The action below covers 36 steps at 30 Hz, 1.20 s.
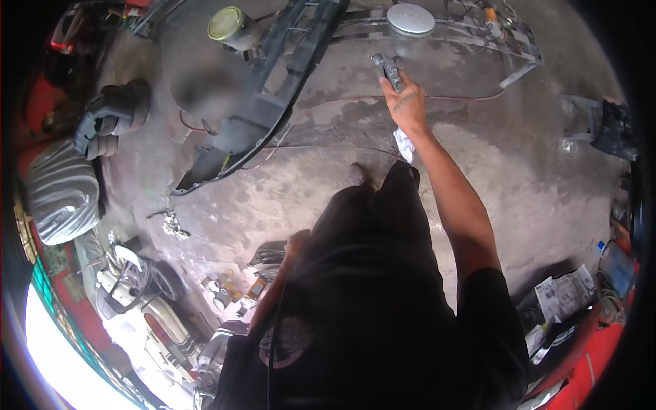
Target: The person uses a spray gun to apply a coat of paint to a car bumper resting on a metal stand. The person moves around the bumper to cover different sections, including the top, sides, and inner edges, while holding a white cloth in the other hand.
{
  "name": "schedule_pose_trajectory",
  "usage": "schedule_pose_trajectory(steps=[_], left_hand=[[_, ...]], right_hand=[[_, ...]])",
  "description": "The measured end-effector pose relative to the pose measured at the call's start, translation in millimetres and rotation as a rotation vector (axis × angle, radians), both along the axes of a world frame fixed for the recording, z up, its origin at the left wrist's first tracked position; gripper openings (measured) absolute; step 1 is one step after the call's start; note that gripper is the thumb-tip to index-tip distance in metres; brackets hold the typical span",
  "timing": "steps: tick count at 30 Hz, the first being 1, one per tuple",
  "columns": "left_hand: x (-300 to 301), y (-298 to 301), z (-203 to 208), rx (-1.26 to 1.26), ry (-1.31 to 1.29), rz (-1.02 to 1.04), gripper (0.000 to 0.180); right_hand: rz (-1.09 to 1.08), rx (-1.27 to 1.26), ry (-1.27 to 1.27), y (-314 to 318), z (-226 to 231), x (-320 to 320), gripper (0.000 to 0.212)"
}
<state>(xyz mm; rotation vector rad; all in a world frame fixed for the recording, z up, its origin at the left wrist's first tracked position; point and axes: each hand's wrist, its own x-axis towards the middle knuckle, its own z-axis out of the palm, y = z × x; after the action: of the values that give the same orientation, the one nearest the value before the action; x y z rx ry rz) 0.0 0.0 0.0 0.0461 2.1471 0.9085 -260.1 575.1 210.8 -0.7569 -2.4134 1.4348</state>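
My right arm reaches forward, and my right hand (406,102) is closed round a silvery metal spray gun (389,72). A crumpled white cloth (404,145) shows just below that wrist; whether the hand holds it, I cannot tell. Just beyond the gun is a round tin with a silver lid (410,20). My left hand (298,242) hangs low beside my left thigh, with its fingers too small and hidden to read. Ahead and to the left of me, a long black car bumper (263,113) lies slantwise.
A metal frame (471,34) stands ahead, and a thin hose (451,98) crosses the concrete floor. Another tin (232,27) stands beyond the bumper. A motorcycle (140,311), a silver cover (63,195) and small cans (222,297) are at left; newspaper (564,295) lies at right.
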Motion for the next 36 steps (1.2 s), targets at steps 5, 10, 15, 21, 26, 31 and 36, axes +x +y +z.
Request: schedule_pose_trajectory(steps=[5, 10, 15, 21, 26, 31, 36], left_hand=[[-24, 30, -9, -0.062, 0.235, -0.185, 0.03], [-66, 153, 37, 0.046, 0.208, -0.136, 0.031], [-115, 239, 55, 0.19, 0.178, -0.024, 0.032], [-122, 258, 52, 0.075, 0.194, -0.136, 0.035], [-155, 324, 92, -0.123, 0.216, -0.263, 0.031], [-172, 335, 82, 0.294, 0.288, -0.117, 0.024], [-194, 346, 92, 0.187, 0.236, -0.074, 0.021]], right_hand=[[0.266, -0.141, -0.128, 26, 7, 11, 0.046], [0.391, -0.273, -0.125, 89, -22, 0, 0.047], [0.241, -0.173, -0.149, 167, -9, -70, 0.045], [0.082, -0.05, -0.005, 213, 18, -138, 0.038], [0.151, -0.001, -0.048, 232, 24, -145, 0.042], [0.354, -0.09, -0.147, 239, 14, -138, 0.047], [0.344, -0.202, -0.263, 243, 30, -162, 0.045]])
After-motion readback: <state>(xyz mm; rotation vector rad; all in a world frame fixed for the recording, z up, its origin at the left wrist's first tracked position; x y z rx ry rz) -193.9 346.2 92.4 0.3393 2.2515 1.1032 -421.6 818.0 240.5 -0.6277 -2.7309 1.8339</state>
